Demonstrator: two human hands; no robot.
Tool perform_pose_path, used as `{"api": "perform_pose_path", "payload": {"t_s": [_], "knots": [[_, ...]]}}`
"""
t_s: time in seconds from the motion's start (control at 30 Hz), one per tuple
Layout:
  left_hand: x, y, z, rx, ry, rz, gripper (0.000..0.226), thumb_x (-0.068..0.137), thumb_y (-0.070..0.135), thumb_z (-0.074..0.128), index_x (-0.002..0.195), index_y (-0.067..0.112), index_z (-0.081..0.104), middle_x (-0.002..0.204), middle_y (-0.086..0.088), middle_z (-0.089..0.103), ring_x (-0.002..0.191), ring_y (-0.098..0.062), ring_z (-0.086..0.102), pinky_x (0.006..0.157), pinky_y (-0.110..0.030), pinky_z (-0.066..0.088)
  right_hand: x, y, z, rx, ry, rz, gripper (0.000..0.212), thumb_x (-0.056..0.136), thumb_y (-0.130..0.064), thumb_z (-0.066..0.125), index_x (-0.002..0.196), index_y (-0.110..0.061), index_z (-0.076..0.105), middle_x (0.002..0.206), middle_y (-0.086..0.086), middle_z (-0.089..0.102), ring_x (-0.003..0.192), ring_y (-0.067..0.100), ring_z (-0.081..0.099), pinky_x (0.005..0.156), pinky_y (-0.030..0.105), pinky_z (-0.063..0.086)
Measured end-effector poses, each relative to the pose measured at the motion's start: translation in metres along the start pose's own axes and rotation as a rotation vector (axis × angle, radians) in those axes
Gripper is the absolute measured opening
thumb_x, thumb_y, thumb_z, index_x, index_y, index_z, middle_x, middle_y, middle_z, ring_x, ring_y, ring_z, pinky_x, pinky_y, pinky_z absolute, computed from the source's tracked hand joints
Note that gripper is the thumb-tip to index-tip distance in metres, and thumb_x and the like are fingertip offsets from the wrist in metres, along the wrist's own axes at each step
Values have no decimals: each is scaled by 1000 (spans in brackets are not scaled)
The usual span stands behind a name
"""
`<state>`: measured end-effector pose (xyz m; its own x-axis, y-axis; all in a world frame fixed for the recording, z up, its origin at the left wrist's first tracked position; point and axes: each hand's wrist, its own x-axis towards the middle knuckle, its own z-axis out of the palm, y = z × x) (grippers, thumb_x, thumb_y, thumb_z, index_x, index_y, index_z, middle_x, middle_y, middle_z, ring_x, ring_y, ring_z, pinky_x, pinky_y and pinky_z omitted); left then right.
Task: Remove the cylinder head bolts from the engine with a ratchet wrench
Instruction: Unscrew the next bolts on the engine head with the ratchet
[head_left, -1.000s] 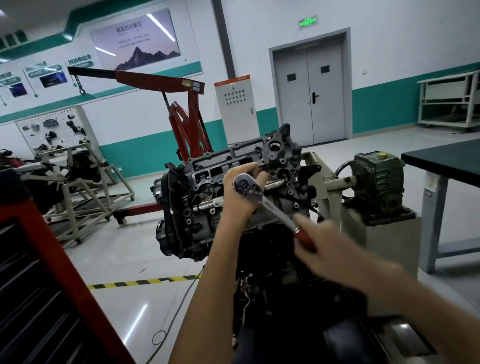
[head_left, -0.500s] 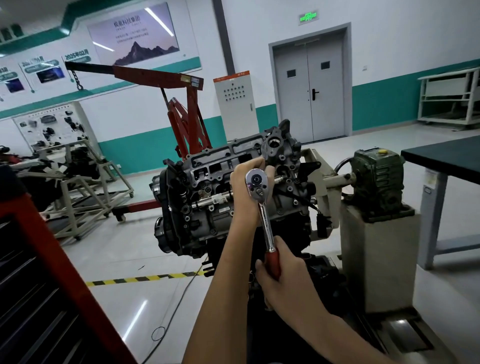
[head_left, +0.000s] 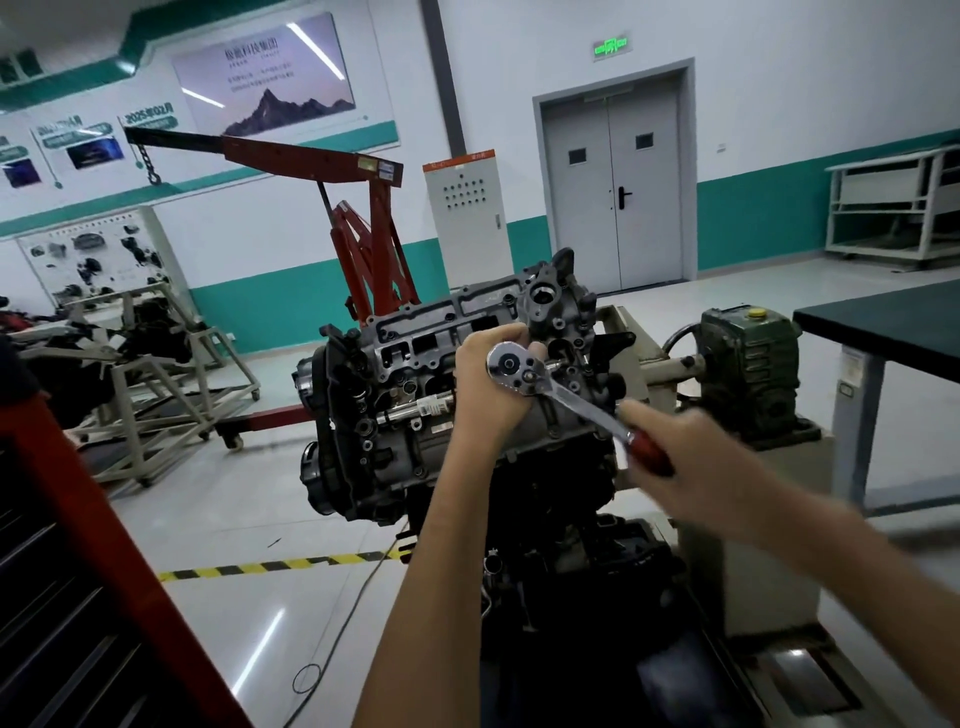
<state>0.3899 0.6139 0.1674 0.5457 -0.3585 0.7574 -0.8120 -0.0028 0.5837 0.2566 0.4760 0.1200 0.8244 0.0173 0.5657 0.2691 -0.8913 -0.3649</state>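
As I looked down through the head camera, my left hand (head_left: 488, 387) and right hand (head_left: 693, 465) both gripped the ratchet wrench (head_left: 574, 399) at the engine (head_left: 395, 405).

From the left, a red tool cabinet (head_left: 111, 545) filled the near corner and a red engine hoist (head_left: 311, 156) stood behind the engine, which sat mid-frame. My left hand's fingers were curled around the wrench's round head, held against the engine's upper right part; what the head sat on was hidden by that hand. The shaft slanted down to the right, where my right hand, blurred, was wrapped around the red handle (head_left: 649, 453). Further right stood a green gearbox (head_left: 748, 358) and a dark table (head_left: 893, 322).
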Motion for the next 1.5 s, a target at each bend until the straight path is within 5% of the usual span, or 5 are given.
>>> {"api": "perform_pose_path", "payload": {"t_s": [0.23, 0.6, 0.97, 1.33, 1.5], "knots": [[1, -1, 4, -14, 210, -80, 46, 82, -6, 56, 53, 15, 27, 52, -4, 24, 52, -16, 23, 52, -31, 19, -16, -83, 105, 616, 171, 207, 26, 85, -9, 56, 80, -27, 39, 53, -5, 43, 40, 9, 43, 41, 25, 37], [1, 7, -7, 106, -165, 21, 26, 71, 11, 57, 50, 11, 41, 52, -5, 39, 57, -12, 33, 54, -25, 26, 19, 14, -40, -243, -97, -93, 29, 83, -6, 59, 84, -28, 40, 58, -5, 54, 47, 5, 55, 48, 28, 52], [-1, 5, 13, 23, 106, -81, 47, 81, -5, 57, 53, 15, 27, 52, -1, 25, 51, -11, 24, 53, -28, 21, -23, -82, 110, 674, 261, 287, 23, 85, -9, 58, 80, -25, 43, 51, 1, 47, 39, 8, 45, 41, 27, 40], [3, 8, -4, 56, -96, -29, 29, 81, 0, 62, 60, -15, 48, 95, -12, 45, 86, -14, 27, 54, -44, 34, 12, 13, -32, -189, -51, -85, 28, 80, -3, 61, 91, -24, 46, 59, -3, 55, 47, 6, 55, 47, 28, 50], [1, 1, 10, -15, 48, -93, 38, 84, -4, 56, 52, -7, 35, 51, -18, 33, 55, -20, 35, 57, -32, 29, -24, -36, 50, 349, 167, 161, 31, 80, -1, 64, 79, -22, 42, 48, -9, 44, 36, 0, 46, 38, 8, 35]]}}
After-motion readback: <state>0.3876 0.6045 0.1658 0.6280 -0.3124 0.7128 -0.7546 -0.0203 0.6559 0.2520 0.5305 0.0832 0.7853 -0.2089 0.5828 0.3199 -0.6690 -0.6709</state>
